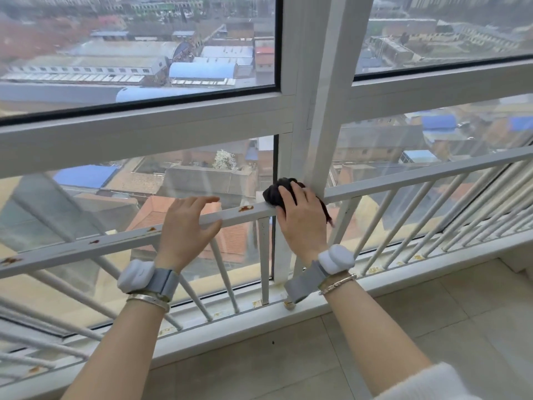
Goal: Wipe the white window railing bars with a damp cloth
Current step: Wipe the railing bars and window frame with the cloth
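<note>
Your left hand (187, 226) reaches toward twelve o'clock, fingers loosely spread; your right hand (302, 223), at its three o'clock, curls downward, gripping.

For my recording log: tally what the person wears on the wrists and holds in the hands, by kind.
White wrist devices on grey straps: 2
Metal bracelets: 2
Dark cloths: 1, pressed on the top rail by the right hand
Total: 5

Large white-framed windows (317, 82) overlook hazy rooftops (207, 69) far below, above what looks like a pale tiled floor (375, 342).
</note>
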Demonstrator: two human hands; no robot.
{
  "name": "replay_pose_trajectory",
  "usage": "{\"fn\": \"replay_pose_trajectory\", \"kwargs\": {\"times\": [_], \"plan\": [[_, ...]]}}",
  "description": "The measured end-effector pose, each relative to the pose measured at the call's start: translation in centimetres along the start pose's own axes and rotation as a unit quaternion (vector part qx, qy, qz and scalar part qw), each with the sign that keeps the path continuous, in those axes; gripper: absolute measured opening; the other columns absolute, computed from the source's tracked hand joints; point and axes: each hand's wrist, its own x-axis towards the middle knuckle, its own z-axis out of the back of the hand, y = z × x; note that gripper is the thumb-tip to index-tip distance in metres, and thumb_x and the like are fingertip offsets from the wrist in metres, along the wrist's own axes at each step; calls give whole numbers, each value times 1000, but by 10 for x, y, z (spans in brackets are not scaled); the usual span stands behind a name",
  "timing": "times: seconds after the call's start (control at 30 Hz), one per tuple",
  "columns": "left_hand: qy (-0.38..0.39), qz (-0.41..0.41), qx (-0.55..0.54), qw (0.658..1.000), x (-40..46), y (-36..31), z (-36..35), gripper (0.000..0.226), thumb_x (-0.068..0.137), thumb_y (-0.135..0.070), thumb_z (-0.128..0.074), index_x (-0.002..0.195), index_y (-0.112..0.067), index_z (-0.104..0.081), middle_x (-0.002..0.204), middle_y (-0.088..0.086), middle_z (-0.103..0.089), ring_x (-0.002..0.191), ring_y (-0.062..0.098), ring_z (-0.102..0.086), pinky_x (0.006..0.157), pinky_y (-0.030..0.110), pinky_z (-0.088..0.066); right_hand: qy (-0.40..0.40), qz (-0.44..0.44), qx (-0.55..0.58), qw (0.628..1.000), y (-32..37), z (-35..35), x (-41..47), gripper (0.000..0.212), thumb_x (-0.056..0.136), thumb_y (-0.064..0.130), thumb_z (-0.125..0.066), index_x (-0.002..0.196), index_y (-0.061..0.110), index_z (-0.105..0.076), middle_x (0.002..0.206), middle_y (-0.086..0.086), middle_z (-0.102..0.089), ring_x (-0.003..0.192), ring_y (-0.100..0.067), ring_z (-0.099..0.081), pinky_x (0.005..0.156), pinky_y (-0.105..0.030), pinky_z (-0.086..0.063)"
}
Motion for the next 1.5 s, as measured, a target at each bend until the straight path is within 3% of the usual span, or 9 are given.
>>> {"fn": "replay_pose_trajectory", "kwargs": {"times": [0.07, 0.23, 0.43, 0.53, 0.73, 0.87, 1.13, 1.3, 1.5], "plan": [[1, -9, 21, 1000, -3, 12, 4, 54, 72, -50, -43, 111, -18, -62, 103, 4, -65, 99, 25, -53, 92, 38, -36, 27, -22, -30, 999, 13, -7, 3, 30, 88, 22, -46, 107, 6, -63, 101, -13, -66, 88, -32, -57, 84, -39, -43], [59, -7, 57, 997, -15, 63, 28, 60, 72, -60, -46, 118, -24, -57, 113, -1, -63, 109, 24, -54, 107, 47, -27, 26, -7, -62, 998, 77, -12, 6, 15, 84, 17, -53, 89, 7, -64, 80, -10, -65, 71, -28, -54, 74, -33, -31], [91, -19, 70, 993, -19, 122, 59, 44, 73, -59, -59, 103, -27, -63, 100, -7, -68, 97, 18, -62, 109, 43, -17, 80, -5, 82, 993, 170, -24, -5, 19, 87, 15, -57, 104, 8, -63, 94, -9, -67, 85, -31, -50, 77, -36, -40], [99, -37, 60, 993, -16, 130, 63, 33, 75, -57, -62, 93, -30, -64, 91, -12, -69, 91, 14, -63, 109, 42, -17, 120, -61, 153, 979, 157, -9, 2, 26, 90, 19, -57, 115, 13, -62, 106, -6, -65, 100, -28, -47, 82, -36, -42], [67, -56, 32, 996, -18, 133, 57, 27, 74, -42, -71, 92, -22, -67, 88, -2, -70, 88, 21, -63, 107, 43, -26, 105, -224, 23, 969, 62, 2, 11, 29, 94, 28, -49, 118, 16, -61, 119, -7, -62, 111, -31, -44, 95, -39, -35], [34, -74, 46, 996, -23, 132, 52, 26, 72, -37, -74, 89, -18, -69, 83, 2, -70, 81, 26, -63, 97, 40, -34, 136, -260, 39, 955, 69, -1, 13, 39, 94, 37, -41, 121, 15, -59, 125, -8, -58, 117, -31, -44, 102, -37, -27], [17, -52, 52, 997, -30, 129, 52, 27, 68, -31, -79, 87, -14, -70, 78, 8, -68, 77, 33, -61, 78, 39, -43, 171, -56, 161, 970, 206, -11, -10, 38, 86, 17, -58, 125, 18, -59, 123, -9, -58, 109, -32, -42, 91, -37, -39], [14, -36, 29, 999, -29, 128, 54, 31, 70, -42, -68, 88, -17, -71, 80, 4, -70, 78, 30, -63, 79, 38, -44, 132, -44, 78, 987, 161, -3, -1, 32, 86, 22, -55, 116, 18, -63, 105, -5, -68, 97, -29, -47, 86, -40, -40], [9, -20, 23, 999, -35, 127, 52, 26, 72, -35, -74, 90, -15, -70, 81, 4, -69, 80, 31, -62, 77, 39, -44, 124, -95, -57, 986, 56, 5, 12, 52, 87, 33, -23, 106, 8, -64, 101, -13, -67, 103, -33, -53, 97, -42, -30]]}}
